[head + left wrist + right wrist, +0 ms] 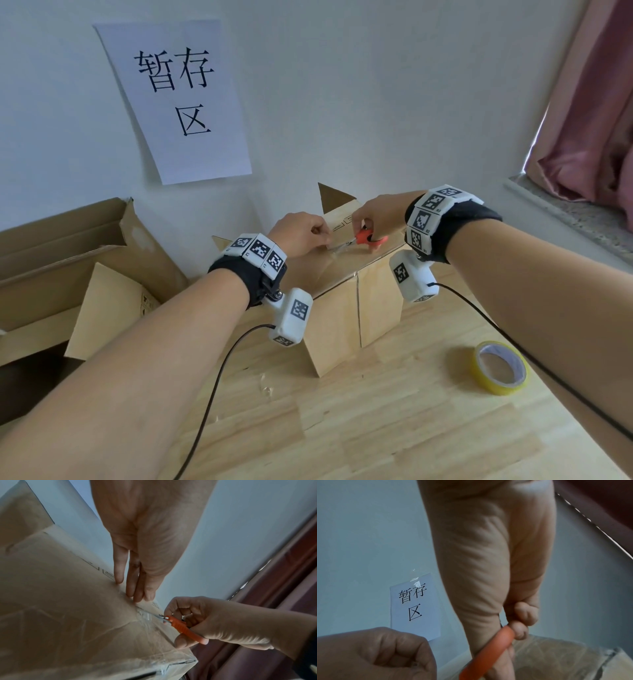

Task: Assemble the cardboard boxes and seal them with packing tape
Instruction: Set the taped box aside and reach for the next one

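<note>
Head view: my left hand (301, 234) and right hand (373, 214) meet over the top of the cardboard box (346, 308), which stands on the wooden surface (394, 411) against the wall. The right fingers are curled through the handles of the orange scissors (368, 238), whose blades point toward the left hand; the left fingers look bunched at the clear tape on the box top, though whether they pinch it I cannot tell from here. The tape roll (500, 367) lies on the surface, near the box on its window side. A larger open carton (68, 260) sits on the box's other side. The paper sign (176, 99) on the wall above the box reads "暂存区". Left wrist view: my left fingers (135, 582) are straight and together, their tips pressing the box top beside the tape strip (145, 616), with the scissor tips at that strip. Small printed marks on the box flap are too blurred to read. Right wrist view: my right fingers (520, 631) are clamped on the orange handle, and the sign's three characters show again behind. I judge the step in hand to be cutting the tape that seals this box's seam; the next move calls for closing the blades cleanly through the strip, then smoothing the cut end down.
</note>
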The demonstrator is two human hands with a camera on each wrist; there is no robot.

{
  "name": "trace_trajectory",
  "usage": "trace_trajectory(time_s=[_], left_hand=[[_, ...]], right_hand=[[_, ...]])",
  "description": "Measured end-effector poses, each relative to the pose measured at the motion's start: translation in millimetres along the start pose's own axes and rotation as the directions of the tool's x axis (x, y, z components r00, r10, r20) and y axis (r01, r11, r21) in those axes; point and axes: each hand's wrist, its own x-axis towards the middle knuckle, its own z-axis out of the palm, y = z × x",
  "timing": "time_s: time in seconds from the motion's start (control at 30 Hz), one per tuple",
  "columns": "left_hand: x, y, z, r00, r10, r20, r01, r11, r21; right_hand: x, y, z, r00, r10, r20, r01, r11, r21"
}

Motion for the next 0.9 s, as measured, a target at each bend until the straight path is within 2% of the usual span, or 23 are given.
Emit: trace_trajectory(time_s=[0.23, 0.33, 0.43, 0.53, 0.63, 0.67, 0.73, 0.8, 0.9], left_hand=[[0, -2, 0, 1.000, -0.003, 0.026, 0.004, 1.000, -0.025], [-3, -4, 1, 0.999, -0.030, -0.013, 0.028, 0.987, -0.156], [-6, -3, 3, 0.996, -0.078, -0.046, 0.063, 0.961, -0.268], [-12, -5, 3, 0.995, -0.092, -0.034, 0.075, 0.941, -0.330], [-32, 0, -3, 0.995, 0.001, -0.101, -0.025, 0.971, -0.239], [-41, 4, -3, 0.994, 0.071, -0.088, -0.087, 0.977, -0.193], [-56, 14, 5, 0.980, 0.192, 0.048, -0.185, 0.976, -0.117], [-63, 17, 18, 0.961, 0.224, 0.161, -0.215, 0.974, -0.073], [-57, 7, 27, 0.974, 0.197, 0.114, -0.182, 0.974, -0.135]], right_hand=[[-2, 2, 0, 1.000, -0.003, -0.005, 0.003, 0.999, 0.034], [-6, 1, 2, 1.000, 0.009, 0.007, -0.009, 0.999, 0.046], [-9, 6, 7, 0.995, 0.074, -0.069, -0.062, 0.985, 0.158], [-11, 16, 19, 0.957, 0.196, -0.214, -0.085, 0.894, 0.441], [-15, 22, 39, 0.900, 0.345, -0.264, -0.057, 0.696, 0.716], [-16, 22, 46, 0.886, 0.380, -0.265, -0.056, 0.656, 0.753], [-19, 21, 56, 0.862, 0.420, -0.285, -0.048, 0.625, 0.779], [-23, 19, 60, 0.848, 0.428, -0.314, -0.034, 0.634, 0.772], [-29, 17, 60, 0.848, 0.417, -0.328, -0.009, 0.630, 0.777]])
